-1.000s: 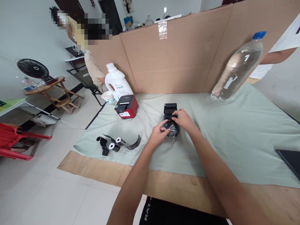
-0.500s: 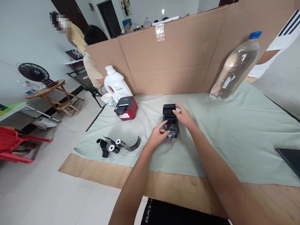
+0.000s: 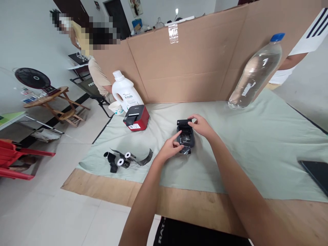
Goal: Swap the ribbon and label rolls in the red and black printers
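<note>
A small black portable printer (image 3: 192, 138) stands on the green cloth with its lid (image 3: 183, 123) raised. A strip of glossy black film (image 3: 186, 149) hangs over its front. My right hand (image 3: 202, 126) pinches the right end of the lid between thumb and fingers. My left hand (image 3: 169, 149) grips the printer's left side, index finger along the upper edge and thumb low by the film. What lies inside the printer is partly hidden in dark glare. To the left lie several rolls of black paper (image 3: 123, 163), some with loose ends trailing.
Behind the rolls sits a red and black printer (image 3: 143, 119), with a white jug (image 3: 128, 94) and a paper cup (image 3: 115, 108) beyond. A large water bottle (image 3: 258, 73) leans against the cardboard screen (image 3: 187, 65). A phone (image 3: 315, 174) lies at the right edge. Other people are nearby.
My right hand has moved from the printer's body up to its lid, and the lid has tilted to a steeper angle. The film strip now hangs farther over the front.
</note>
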Action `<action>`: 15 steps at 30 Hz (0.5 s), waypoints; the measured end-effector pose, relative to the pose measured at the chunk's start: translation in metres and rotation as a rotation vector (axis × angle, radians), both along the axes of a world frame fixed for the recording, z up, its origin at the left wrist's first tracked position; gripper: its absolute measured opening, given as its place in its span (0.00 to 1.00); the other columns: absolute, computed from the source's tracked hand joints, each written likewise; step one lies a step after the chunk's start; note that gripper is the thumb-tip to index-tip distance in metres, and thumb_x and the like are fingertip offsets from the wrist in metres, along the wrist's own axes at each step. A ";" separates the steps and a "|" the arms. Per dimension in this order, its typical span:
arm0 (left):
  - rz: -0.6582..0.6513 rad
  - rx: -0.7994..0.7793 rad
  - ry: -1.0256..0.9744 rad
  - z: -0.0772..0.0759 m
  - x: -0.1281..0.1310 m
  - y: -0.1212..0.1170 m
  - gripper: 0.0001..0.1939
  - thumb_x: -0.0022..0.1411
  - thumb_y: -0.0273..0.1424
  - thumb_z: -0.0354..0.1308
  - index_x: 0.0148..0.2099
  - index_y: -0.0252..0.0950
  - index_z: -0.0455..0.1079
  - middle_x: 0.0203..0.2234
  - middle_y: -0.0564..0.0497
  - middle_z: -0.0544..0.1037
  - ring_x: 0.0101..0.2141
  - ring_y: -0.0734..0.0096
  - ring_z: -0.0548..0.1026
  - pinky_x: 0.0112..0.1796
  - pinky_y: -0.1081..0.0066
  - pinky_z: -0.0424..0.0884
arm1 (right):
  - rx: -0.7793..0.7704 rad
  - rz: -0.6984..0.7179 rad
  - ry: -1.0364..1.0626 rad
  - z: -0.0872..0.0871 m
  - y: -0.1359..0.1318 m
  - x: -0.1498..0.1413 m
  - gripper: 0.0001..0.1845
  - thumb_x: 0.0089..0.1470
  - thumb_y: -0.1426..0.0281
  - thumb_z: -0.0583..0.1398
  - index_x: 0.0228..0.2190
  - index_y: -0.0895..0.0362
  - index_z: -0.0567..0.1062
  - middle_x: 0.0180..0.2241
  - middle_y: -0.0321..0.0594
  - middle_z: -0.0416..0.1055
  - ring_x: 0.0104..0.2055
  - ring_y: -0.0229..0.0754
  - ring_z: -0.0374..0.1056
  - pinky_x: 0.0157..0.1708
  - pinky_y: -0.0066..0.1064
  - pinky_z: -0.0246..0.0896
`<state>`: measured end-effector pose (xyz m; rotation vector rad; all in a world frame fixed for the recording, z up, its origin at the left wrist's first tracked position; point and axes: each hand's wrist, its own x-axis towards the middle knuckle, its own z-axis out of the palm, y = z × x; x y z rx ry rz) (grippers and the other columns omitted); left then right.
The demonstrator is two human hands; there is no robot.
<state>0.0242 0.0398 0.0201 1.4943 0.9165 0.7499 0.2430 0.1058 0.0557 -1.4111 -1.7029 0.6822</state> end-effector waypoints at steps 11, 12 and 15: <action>-0.038 -0.051 0.088 -0.005 -0.004 0.003 0.52 0.59 0.37 0.66 0.77 0.36 0.40 0.19 0.61 0.73 0.15 0.82 0.60 0.21 0.79 0.56 | -0.162 0.112 -0.119 0.014 -0.011 0.005 0.10 0.52 0.73 0.61 0.39 0.56 0.74 0.49 0.44 0.68 0.36 0.39 0.69 0.42 0.34 0.67; -0.042 -0.054 0.098 -0.005 -0.004 0.003 0.53 0.59 0.37 0.66 0.77 0.36 0.38 0.20 0.60 0.75 0.15 0.82 0.60 0.21 0.78 0.56 | -0.176 0.136 -0.135 0.015 -0.012 0.006 0.11 0.52 0.74 0.61 0.39 0.56 0.73 0.49 0.44 0.67 0.36 0.39 0.69 0.41 0.34 0.67; -0.047 -0.043 0.127 -0.005 -0.002 0.001 0.55 0.60 0.37 0.66 0.77 0.35 0.34 0.21 0.57 0.77 0.15 0.80 0.63 0.22 0.78 0.59 | -0.193 0.170 -0.176 0.016 -0.014 0.007 0.13 0.50 0.75 0.61 0.40 0.55 0.73 0.48 0.43 0.67 0.37 0.40 0.69 0.41 0.34 0.67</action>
